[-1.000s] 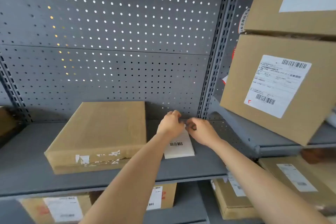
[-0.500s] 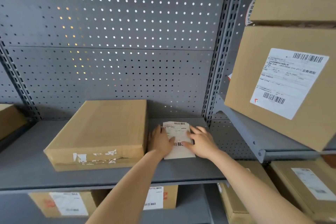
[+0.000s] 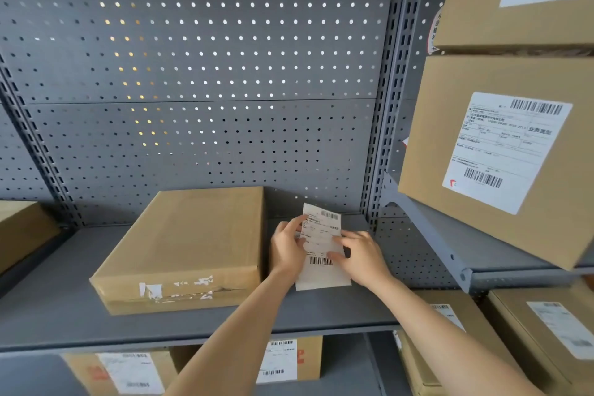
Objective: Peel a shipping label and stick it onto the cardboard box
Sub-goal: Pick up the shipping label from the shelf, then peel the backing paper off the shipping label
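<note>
A flat cardboard box [image 3: 189, 244] lies on the grey shelf [image 3: 80, 315], its top bare, with torn label scraps on its front face. Just right of it a white shipping label [image 3: 321, 235] with barcodes rests over its backing sheet [image 3: 321, 281]. My left hand [image 3: 286, 246] pinches the label's left edge, whose upper part lifts off the shelf. My right hand [image 3: 363, 255] presses fingers on the sheet's right side near the lower barcode.
A perforated grey back panel [image 3: 199, 74] rises behind the shelf. Labelled cardboard boxes [image 3: 501, 151] sit on a higher shelf at right. More labelled boxes [image 3: 543, 334] fill the level below. Another box [image 3: 22, 228] stands at far left.
Both hands came from the label's far end down onto the sheet. My left hand now grips the left edge and the label's top has lifted up.
</note>
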Tool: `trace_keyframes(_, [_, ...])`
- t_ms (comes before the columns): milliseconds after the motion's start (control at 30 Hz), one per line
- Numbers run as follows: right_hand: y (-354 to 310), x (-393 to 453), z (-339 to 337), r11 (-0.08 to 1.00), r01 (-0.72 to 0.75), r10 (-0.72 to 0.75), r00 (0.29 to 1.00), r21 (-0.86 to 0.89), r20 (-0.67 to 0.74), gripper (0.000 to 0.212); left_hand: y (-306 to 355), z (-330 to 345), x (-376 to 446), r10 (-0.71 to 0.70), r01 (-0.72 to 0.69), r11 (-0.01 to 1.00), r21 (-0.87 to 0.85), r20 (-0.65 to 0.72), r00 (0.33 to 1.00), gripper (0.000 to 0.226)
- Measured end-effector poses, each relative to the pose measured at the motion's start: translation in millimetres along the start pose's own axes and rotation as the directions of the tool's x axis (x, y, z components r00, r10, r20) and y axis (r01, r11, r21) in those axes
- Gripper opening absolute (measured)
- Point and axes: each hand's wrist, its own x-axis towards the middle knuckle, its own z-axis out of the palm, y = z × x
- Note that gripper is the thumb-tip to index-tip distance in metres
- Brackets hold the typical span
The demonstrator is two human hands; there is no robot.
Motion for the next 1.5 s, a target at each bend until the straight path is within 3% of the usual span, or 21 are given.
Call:
trace_keyframes(233, [-15,15,-21,0.961,-0.152,0.176,0.981,0.23,-0.087,0.064,32,-20,10,0.114,-0.119,0.986,-0.113,-0.053,0.992,0.048])
trace_keyframes(633, [-72,40,-63,0.891,-0.134,0.218,0.965,0.433,-0.149,0.05,49,-82,49,0.153,-0.183,0.949,-0.258,-0.132,0.979,0.042])
trace_keyframes(867, [-116,59,-58,0.854,-0.092,0.204,0.964,0.511,-0.167,0.026,27,-127,63,0.027,-0.093,0.895,-0.437,-0.155,0.988,0.035])
trace_keyframes(1067, [-166,72,-32,0.802,-0.099,0.193,0.976,0.59,-0.098,0.027,-11,-175,69,-0.058,-0.032,0.882,-0.47,-0.176,0.983,0.033])
trace_keyframes(1500, [-238,74,17,0.732,-0.16,0.142,0.987,0.662,0.081,0.007,-84,-248,78,-0.166,0.03,0.873,-0.486,-0.24,0.956,0.032])
